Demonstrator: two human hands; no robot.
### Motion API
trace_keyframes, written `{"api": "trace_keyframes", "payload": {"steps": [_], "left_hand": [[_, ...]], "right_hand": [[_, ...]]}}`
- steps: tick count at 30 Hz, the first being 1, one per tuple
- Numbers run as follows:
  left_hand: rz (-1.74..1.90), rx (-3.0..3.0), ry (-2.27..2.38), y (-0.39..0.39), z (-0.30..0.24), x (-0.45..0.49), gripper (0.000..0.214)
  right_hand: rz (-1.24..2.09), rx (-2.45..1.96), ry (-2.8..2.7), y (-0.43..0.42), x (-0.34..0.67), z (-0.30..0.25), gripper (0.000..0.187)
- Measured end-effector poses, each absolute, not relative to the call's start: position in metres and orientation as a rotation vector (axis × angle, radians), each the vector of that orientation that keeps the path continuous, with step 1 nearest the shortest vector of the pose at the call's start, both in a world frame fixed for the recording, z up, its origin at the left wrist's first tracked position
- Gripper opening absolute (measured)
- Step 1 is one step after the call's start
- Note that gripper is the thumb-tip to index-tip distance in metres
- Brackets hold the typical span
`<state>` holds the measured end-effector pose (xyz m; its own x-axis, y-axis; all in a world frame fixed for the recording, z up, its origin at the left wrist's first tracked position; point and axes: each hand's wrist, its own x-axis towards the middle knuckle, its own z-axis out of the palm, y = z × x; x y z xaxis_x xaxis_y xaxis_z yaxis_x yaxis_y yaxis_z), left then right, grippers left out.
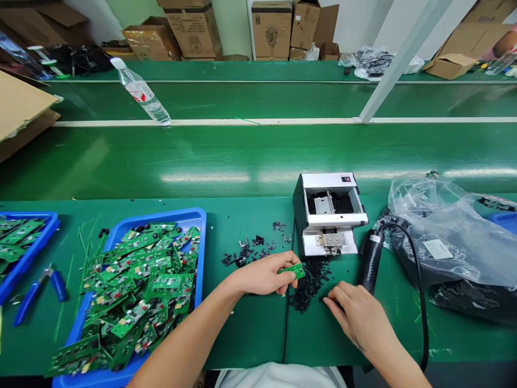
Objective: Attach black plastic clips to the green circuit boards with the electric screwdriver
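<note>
My left hand (pixel 262 274) pinches a small green circuit board (pixel 292 271) between thumb and fingers, just above a heap of small black plastic parts (pixel 309 283). My right hand (pixel 357 316) rests on the green bench mat (pixel 250 334), its fingertips at the heap's lower right edge. Whether those fingers hold a piece is hidden. Ahead of both hands stands a white-and-black benchtop machine (pixel 329 213) with a metal slot. Scattered black parts (pixel 246 250) lie to its left.
A blue tray (pixel 161 218) heaped with green circuit boards sits left of my hands, beyond it blue-handled cutters (pixel 40 293) and another blue tray (pixel 28 253). To the right lie a black corded handle (pixel 370 261) and a plastic bag (pixel 436 231). A conveyor belt (pixel 242 156) runs behind.
</note>
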<state>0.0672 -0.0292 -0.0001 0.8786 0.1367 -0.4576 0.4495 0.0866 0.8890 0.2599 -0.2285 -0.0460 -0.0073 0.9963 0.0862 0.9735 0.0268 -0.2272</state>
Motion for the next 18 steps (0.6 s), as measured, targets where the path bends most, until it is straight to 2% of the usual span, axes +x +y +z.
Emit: {"api": "trace_keyframes", "payload": {"steps": [4,9,11,16,18], "left_hand": [[-0.256,1.552,0.501,-0.028,0.001,0.067,0.020],[-0.244,1.584,0.493,-0.031,0.002,0.067,0.024],[-0.231,1.587,0.492,-0.034,0.004,0.068,0.024],[-0.164,1.592,0.476,-0.045,0.007,0.073,0.022],[-0.141,1.568,0.461,-0.049,0.006,0.075,0.022]], "right_hand": [[0.164,-2.022,-2.075,-0.227,0.261,-0.046,0.013],[0.225,-1.981,-1.998,-0.224,0.255,-0.050,0.023],[0.295,-1.970,-1.917,-0.224,0.253,-0.050,0.024],[0.570,-1.919,-1.550,-0.223,0.253,-0.042,0.010],[0.677,-1.864,-1.372,-0.220,0.252,-0.037,0.013]]}}
